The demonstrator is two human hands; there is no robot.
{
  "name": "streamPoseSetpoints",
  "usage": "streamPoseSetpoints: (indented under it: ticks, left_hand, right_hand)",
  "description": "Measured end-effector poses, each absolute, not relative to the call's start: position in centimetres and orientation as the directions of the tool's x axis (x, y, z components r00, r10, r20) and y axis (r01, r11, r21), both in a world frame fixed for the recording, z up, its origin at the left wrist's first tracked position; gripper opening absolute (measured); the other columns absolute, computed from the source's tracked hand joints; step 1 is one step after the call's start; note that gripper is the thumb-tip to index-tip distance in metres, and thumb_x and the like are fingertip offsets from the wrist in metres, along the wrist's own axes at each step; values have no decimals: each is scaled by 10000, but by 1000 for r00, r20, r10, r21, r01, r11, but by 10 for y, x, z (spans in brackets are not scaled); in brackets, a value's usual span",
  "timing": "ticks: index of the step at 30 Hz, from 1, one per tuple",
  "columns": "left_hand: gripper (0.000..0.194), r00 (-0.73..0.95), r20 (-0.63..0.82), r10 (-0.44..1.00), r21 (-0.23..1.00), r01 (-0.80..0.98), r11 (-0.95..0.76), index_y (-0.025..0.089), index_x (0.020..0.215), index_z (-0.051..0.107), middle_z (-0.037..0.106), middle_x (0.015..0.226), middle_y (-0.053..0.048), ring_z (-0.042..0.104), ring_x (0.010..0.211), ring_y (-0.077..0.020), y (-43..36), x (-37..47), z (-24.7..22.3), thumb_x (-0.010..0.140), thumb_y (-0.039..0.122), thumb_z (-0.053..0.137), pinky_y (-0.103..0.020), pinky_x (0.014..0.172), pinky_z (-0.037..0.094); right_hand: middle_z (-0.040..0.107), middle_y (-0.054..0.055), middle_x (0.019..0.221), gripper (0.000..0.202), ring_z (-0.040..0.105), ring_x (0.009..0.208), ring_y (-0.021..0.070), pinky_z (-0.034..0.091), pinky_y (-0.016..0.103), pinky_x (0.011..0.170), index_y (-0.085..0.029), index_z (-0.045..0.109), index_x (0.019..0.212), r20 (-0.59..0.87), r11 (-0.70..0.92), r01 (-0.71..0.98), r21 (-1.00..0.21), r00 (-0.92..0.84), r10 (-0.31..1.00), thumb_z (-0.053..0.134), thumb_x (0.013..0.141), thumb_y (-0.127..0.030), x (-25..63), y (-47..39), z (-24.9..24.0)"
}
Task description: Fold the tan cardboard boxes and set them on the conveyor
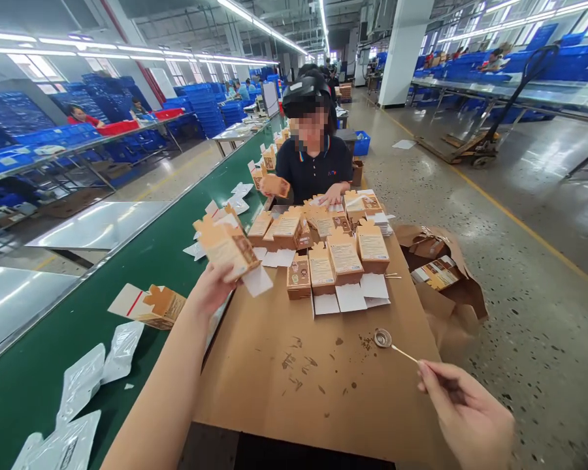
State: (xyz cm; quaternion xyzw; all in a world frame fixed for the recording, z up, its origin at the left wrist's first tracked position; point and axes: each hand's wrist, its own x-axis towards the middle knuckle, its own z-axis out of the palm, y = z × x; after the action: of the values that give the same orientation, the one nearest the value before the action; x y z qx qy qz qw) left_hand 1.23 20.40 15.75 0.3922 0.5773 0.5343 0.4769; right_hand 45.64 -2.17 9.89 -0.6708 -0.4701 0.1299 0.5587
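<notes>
My left hand grips an open-topped printed box, blurred by motion, tilted over the edge of the green conveyor; a white flap hangs from its lower right. Between the fingertips of my right hand is the thin handle of a small metal spoon. The spoon's round bowl is above the cardboard tabletop, beside dark specks and stains. Farther up the tabletop stand several printed boxes with raised flaps, and white flaps stick out at their near side.
Silvery pouches and another open box lie on the green conveyor at the left. Across the tabletop a person holds a box, one hand near the others. A brown bag with printed packaging stands at the right.
</notes>
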Motion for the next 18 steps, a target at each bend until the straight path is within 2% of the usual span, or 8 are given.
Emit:
streamPoseSetpoints:
  ticks: [3, 7, 12, 15, 18]
  left_hand:
    - [901, -214, -207, 955, 966, -201, 165, 242, 1326, 844, 884, 1434, -196, 751, 1521, -554, 118, 18, 121, 566, 641, 1116, -658, 1203, 681]
    - [805, -159, -355, 921, 928, -175, 328, 224, 1259, 881, 906, 1391, -234, 826, 1415, -547, 45, 42, 80, 605, 584, 1182, -697, 1235, 672]
    - [791, -179, -341, 923, 936, -154, 316, 221, 1241, 833, 921, 1334, -204, 873, 1333, -488, 40, 75, 61, 613, 524, 1207, -650, 1211, 687]
    - [859, -234, -269, 934, 962, -117, 247, 236, 1269, 793, 921, 1304, -163, 880, 1293, -450, 49, 87, 59, 582, 547, 1204, -597, 1159, 709]
    - [893, -210, -256, 944, 966, -88, 242, 239, 1286, 771, 912, 1312, -155, 879, 1277, -428, 54, 91, 59, 569, 563, 1194, -581, 1141, 713]
  right_hand:
    - [821, 51, 665, 614, 764, 513, 208, 679, 286, 568, -267, 897, 803, 431, 96, 609, -788, 433, 791, 811, 1062, -817, 459, 0, 93]
    - [863, 63, 729, 579, 788, 551, 215, 693, 300, 593, -270, 903, 809, 422, 95, 667, -739, 348, 837, 764, 1106, -748, 456, 18, 83]
    - [872, 75, 751, 547, 808, 580, 225, 700, 306, 612, -264, 892, 811, 395, 110, 662, -741, 298, 869, 760, 1107, -704, 461, 21, 76]
    - [876, 69, 773, 405, 801, 588, 211, 694, 295, 636, -257, 905, 861, 441, 134, 647, -751, 340, 831, 828, 1098, -577, 458, 11, 77]
    - [864, 29, 763, 208, 791, 582, 188, 672, 260, 610, -264, 934, 964, 431, 236, 522, -819, 291, 854, 876, 1097, -413, 431, -2, 80]
